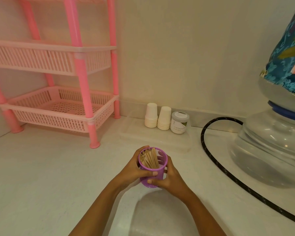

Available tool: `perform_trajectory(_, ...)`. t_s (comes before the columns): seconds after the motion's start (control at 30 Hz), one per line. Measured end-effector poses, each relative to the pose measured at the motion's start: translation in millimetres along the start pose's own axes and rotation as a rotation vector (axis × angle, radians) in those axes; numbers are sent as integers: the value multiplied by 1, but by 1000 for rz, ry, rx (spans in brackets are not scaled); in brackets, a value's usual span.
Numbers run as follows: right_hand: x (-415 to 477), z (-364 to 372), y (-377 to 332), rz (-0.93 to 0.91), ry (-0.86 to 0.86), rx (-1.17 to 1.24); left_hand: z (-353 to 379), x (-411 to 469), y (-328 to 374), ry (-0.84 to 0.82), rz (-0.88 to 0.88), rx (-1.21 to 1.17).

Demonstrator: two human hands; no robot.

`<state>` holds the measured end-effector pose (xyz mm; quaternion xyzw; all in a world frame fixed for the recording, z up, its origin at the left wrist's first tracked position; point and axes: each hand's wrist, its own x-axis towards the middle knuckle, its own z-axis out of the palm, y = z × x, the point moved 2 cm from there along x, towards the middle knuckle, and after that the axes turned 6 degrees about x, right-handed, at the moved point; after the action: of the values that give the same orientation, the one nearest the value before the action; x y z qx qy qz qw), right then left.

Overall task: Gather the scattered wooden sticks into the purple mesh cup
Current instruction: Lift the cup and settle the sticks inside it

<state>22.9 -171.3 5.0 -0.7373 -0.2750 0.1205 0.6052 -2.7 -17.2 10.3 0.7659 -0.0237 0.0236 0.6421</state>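
Observation:
The purple mesh cup (156,170) stands upright at the middle of the white counter, held between both hands. Several wooden sticks (150,158) stand inside it, leaning toward the left rim. My left hand (134,169) wraps the cup's left side, its fingers behind the rim and its thumb across the front. My right hand (169,178) grips the right and lower side, thumb on the front near the base. No loose sticks show on the counter around the cup.
A pink plastic rack (61,106) stands at the back left. Two stacks of paper cups (157,118) and a jar (179,122) sit by the wall on a clear tray. A black hose (209,154) curves at the right beside a large clear water jug (269,150).

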Motion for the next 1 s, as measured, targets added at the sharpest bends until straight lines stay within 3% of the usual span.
perform_trajectory(0.43, 6, 6, 9, 12, 16, 25, -3, -5, -6, -86, -61, -37)
perform_trajectory(0.77, 36, 8, 2, -13, 102, 77, -8, 9, 8, 71, -2, -43)
perform_trajectory(1.0, 49, 11, 2, -4, 147, 106, -13, 19, 9, 85, -9, -1)
